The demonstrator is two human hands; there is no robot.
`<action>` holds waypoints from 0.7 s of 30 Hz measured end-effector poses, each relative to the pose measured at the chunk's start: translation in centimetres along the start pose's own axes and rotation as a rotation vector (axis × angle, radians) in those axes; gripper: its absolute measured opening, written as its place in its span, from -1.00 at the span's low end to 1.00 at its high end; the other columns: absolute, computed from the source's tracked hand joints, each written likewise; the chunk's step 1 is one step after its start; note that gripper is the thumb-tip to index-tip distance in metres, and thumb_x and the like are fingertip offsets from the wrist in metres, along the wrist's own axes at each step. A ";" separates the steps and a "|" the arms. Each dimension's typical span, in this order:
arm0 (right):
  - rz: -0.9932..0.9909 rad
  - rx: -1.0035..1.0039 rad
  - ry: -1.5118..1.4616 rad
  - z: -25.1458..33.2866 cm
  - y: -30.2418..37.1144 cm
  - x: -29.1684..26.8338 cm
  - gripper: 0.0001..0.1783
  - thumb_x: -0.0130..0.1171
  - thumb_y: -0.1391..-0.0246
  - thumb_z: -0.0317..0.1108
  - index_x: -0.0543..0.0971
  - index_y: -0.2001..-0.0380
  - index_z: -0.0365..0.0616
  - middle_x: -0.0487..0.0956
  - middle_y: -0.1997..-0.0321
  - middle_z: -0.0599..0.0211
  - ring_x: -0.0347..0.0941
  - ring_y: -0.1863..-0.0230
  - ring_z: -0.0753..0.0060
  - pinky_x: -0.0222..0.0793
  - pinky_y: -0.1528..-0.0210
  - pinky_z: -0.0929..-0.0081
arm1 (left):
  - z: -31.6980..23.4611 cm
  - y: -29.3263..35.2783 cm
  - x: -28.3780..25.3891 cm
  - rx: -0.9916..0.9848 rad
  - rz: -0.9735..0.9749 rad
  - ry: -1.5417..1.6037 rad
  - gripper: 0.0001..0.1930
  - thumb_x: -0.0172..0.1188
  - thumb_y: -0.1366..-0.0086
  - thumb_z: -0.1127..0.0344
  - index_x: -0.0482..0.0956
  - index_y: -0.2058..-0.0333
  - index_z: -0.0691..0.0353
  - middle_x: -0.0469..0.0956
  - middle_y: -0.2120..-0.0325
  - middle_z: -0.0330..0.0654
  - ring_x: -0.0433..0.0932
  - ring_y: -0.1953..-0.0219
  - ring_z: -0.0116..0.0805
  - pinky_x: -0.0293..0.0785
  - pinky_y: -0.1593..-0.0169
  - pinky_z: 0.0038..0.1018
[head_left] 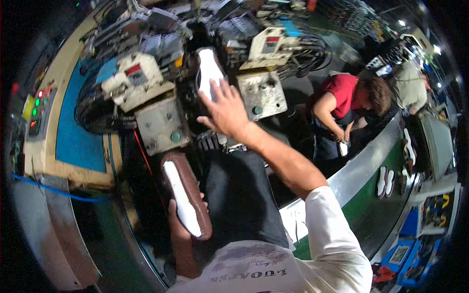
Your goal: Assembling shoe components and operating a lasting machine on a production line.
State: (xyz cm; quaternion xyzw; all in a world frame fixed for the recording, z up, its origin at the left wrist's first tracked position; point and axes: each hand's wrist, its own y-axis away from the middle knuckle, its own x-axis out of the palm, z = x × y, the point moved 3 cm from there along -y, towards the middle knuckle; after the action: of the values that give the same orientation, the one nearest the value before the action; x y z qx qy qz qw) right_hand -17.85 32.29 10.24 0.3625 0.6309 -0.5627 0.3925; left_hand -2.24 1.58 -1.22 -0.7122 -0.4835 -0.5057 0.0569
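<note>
My left hand (179, 236) is closed around a brown shoe upper (200, 210), held bottom up above my left thigh. A white sole-shaped piece (180, 198) covers the middle of its underside. My right hand (227, 111) reaches forward with its fingers spread. Its fingertips lie on or just over the white underside of a second shoe (209, 66), which sits in the middle of the machine (198, 36). Part of that shoe is hidden behind my fingers.
Metal blocks with green buttons, left (163, 128) and right (261, 96), flank the second shoe. A lit control panel (36, 113) stands far left. At right, a co-worker in red (337, 97) handles a white-soled piece beside a green conveyor belt (356, 207) carrying several shoes (386, 181).
</note>
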 end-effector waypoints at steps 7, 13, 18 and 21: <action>0.081 0.034 -0.004 0.9 -2.8 0.2 -0.15 0.25 -0.23 0.23 0.33 -0.48 0.16 0.20 -0.55 -0.14 0.11 -0.50 -0.52 0.34 -0.35 -0.30 | 1.8 -2.9 -1.2 -0.099 0.005 0.030 -0.11 -0.17 -0.52 -0.37 0.15 -0.47 0.33 0.51 -0.20 0.27 0.68 -0.01 0.13 0.70 -0.02 -0.03; 0.064 0.031 -0.074 -2.0 -9.8 2.4 -0.15 0.28 -0.19 0.20 0.35 -0.47 0.15 0.23 -0.52 -0.16 0.11 -0.44 -0.71 0.57 -0.17 -0.35 | 3.1 -8.2 -3.9 -0.054 0.083 -0.070 -0.16 -0.09 -0.54 -0.25 0.08 -0.50 0.30 0.41 -0.27 0.37 0.58 -0.16 0.26 0.58 -0.20 0.12; 0.070 0.044 -0.118 -5.7 -14.8 3.9 -0.07 0.34 -0.13 0.28 0.33 -0.50 0.26 0.26 -0.53 -0.10 0.18 -0.45 -0.56 0.51 -0.26 -0.31 | 1.7 -13.0 0.1 -0.157 0.050 -0.050 -0.32 0.02 -0.57 0.06 0.07 -0.54 0.13 0.38 -0.37 -0.03 0.47 -0.33 -0.09 0.42 -0.39 -0.09; -0.039 0.044 -0.169 -5.9 -15.0 4.0 -0.23 0.37 -0.08 0.23 0.53 -0.34 0.27 0.45 -0.29 -0.03 0.27 -0.32 -0.59 0.64 -0.06 -0.30 | 2.3 -15.5 -0.9 -0.212 0.000 -0.081 -0.31 0.03 -0.57 0.03 0.08 -0.53 0.15 0.42 -0.34 -0.05 0.50 -0.29 -0.13 0.46 -0.35 -0.13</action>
State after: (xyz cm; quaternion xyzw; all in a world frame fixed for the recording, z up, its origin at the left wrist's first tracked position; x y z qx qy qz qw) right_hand -33.54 36.68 13.39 0.3097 0.5897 -0.6127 0.4252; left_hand -12.32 10.47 -9.38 -0.7340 -0.4292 -0.5249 -0.0386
